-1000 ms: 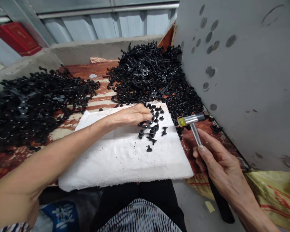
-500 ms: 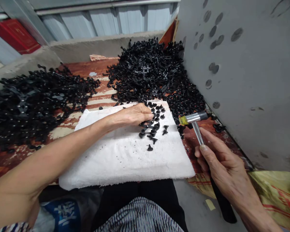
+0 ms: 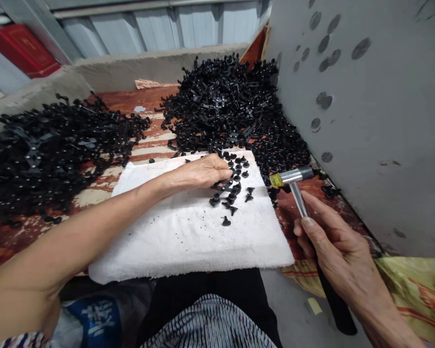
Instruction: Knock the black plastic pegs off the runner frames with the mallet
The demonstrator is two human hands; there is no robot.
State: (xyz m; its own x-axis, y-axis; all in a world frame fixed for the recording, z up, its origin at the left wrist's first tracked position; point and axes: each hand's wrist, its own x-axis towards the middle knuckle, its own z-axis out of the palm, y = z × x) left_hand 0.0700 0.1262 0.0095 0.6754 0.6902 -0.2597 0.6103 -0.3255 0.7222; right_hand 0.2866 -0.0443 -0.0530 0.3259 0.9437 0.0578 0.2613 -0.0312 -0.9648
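My left hand point(image 3: 208, 171) is closed, with its fingertips pressed on a black plastic bracket point(image 3: 224, 187) that lies on a folded white towel point(image 3: 174, 227). The hand hides part of this bracket. Small black round-headed plugs point(image 3: 226, 221) are scattered around it, several of them to the right of the fingers. Over the towel's right side, my right hand point(image 3: 333, 246) is wrapped round a two-faced mallet point(image 3: 297, 176). Its head has a yellow face and a black face, its shaft is metal and its grip black. The mallet is raised, apart from the parts.
Behind the towel rises a large heap of black plastic parts point(image 3: 221, 101); another heap point(image 3: 39, 154) spreads at the left. A grey panel point(image 3: 384, 121) bounds the right side. Yellow sacking point(image 3: 416, 285) lies below right. The tabletop point(image 3: 148, 140) is worn red-brown.
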